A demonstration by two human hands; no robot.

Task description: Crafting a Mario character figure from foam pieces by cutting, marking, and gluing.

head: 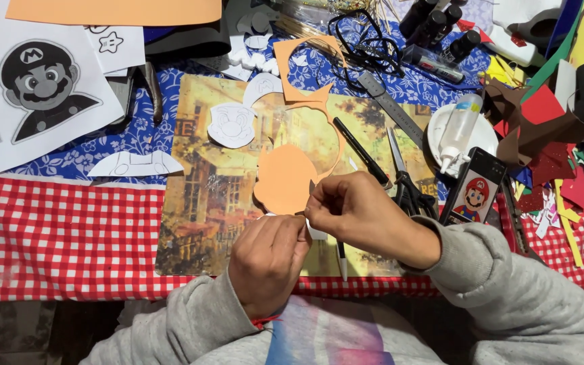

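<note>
L hand [268,260] + R hand [359,213] – both pinch 1 orange cutout [285,179] | 1 scissors [407,182] – 1 phone [473,188]

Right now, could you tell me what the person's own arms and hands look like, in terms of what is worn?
Both arms wear loose grey sweatshirt sleeves with ribbed cuffs. The left hand and right hand are bare, with no gloves or rings visible. A thin red string shows at the left wrist, just past the cuff.
</note>
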